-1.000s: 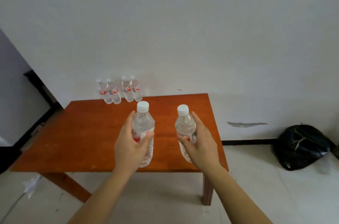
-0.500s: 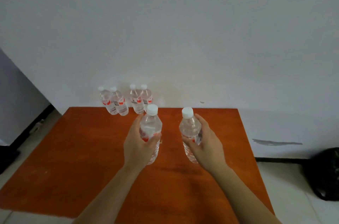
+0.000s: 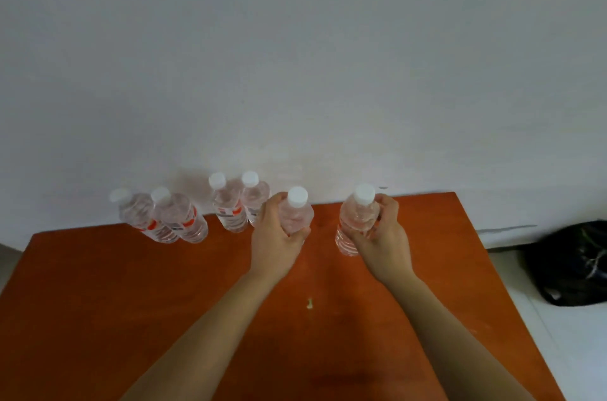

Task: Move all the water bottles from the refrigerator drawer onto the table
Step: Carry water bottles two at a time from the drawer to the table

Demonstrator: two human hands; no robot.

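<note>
Orange surface (image 3: pixel 98 302) by a white wall (image 3: pixel 295 55) carries four water bottles (image 3: pixel 184 223) at its far edge. Left hand (image 3: pixel 277 238) clamps its fingers (image 3: pixel 270 205) round the left bottle (image 3: pixel 295 215), right hand (image 3: pixel 384 236) round the right bottle (image 3: pixel 356 218), both upright, low over it. Likely weighty, thin-walled, slick: mid-body holds suit.

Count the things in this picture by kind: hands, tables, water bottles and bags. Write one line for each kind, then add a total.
Hands: 2 (left hand, right hand)
Table: 1
Water bottles: 6 (4 standing at the table's far edge, 1 held in each hand)
Black bag: 1
Total: 10
</note>
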